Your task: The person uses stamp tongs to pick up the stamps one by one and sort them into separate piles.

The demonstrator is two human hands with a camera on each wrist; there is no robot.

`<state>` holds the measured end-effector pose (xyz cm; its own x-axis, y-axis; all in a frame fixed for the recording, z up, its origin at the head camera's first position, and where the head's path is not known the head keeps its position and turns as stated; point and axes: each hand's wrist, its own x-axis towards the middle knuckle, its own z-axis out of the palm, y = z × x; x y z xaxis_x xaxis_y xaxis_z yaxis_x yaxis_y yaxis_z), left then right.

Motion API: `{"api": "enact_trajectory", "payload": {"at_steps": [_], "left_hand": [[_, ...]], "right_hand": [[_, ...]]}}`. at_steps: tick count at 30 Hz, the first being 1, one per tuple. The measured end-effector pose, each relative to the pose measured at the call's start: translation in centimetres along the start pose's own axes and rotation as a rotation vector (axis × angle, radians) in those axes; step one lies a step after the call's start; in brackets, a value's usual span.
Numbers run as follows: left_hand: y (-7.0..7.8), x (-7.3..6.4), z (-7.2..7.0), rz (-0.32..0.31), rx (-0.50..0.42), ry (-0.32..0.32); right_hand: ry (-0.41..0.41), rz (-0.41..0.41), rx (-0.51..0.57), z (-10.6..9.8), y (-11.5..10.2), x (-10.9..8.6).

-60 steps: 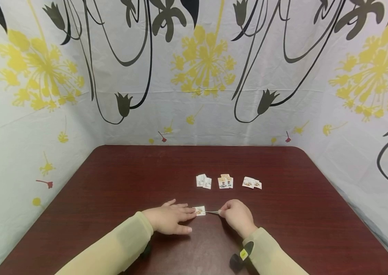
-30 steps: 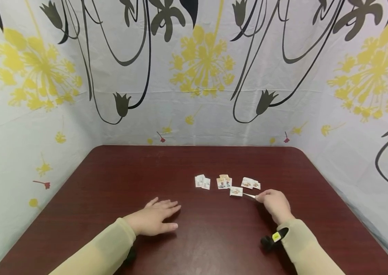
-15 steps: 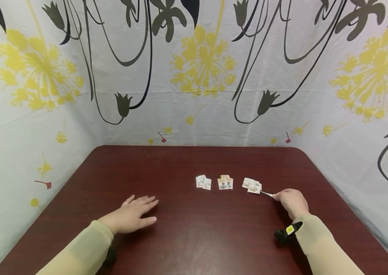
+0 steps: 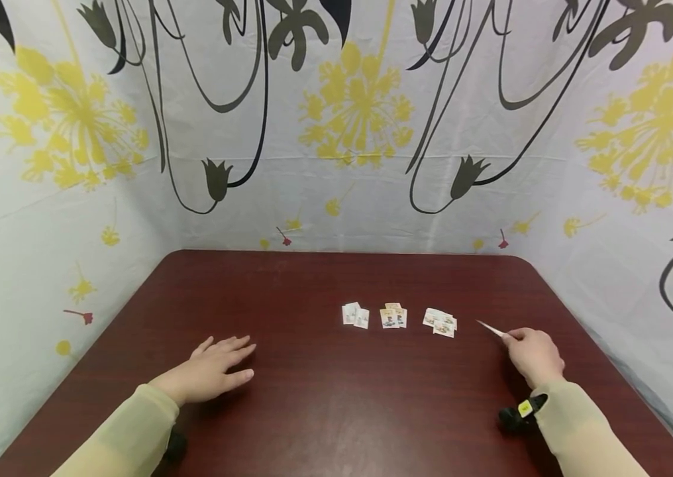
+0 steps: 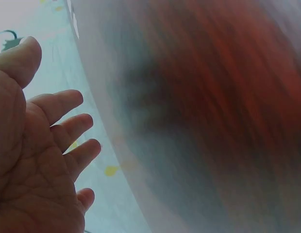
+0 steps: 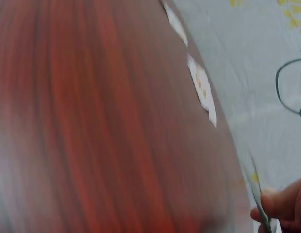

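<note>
My right hand (image 4: 533, 354) pinches a pair of slim metal tweezers (image 4: 491, 328) near the table's right side. Their two prongs show apart in the right wrist view, with nothing between them, and the tips point toward the right-hand group of small printed cards (image 4: 436, 317). One card (image 4: 444, 330) overlaps the front of that group. My left hand (image 4: 208, 371) is spread palm down low over the left part of the table, holding nothing; its palm (image 5: 39, 165) and separated fingers show in the left wrist view.
Two more groups of small cards lie in the same row: an orange-tinted middle group (image 4: 393, 317) and a paler left group (image 4: 355, 315). The dark red wooden table (image 4: 324, 397) has rounded far corners. White flower-printed cloth (image 4: 289, 132) surrounds its back and sides.
Carried in the tweezers from beside my left hand, a card was let go on the right-hand group. The tweezers then backed off rightward. My left hand slid left.
</note>
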<state>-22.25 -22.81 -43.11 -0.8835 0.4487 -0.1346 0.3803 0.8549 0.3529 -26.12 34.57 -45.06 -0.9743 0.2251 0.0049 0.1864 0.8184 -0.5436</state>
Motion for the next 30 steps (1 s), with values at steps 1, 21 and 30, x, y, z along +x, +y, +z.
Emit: {"api": "enact_trajectory", "payload": {"at_steps": [1, 21, 30], "left_hand": [[-0.3, -0.1, 0.0, -0.008, 0.0, 0.007], [-3.5, -1.1, -0.8, -0.139, 0.022, 0.061], [-3.8, -1.1, -1.3, -0.148, 0.04, 0.061]], "right_hand": [[0.023, 0.004, -0.016, -0.2, 0.4, 0.0], [-0.08, -0.035, -0.163, -2.7, 3.3, 0.3], [-0.13, -0.001, -0.169, -3.3, 3.0, 0.2]]}}
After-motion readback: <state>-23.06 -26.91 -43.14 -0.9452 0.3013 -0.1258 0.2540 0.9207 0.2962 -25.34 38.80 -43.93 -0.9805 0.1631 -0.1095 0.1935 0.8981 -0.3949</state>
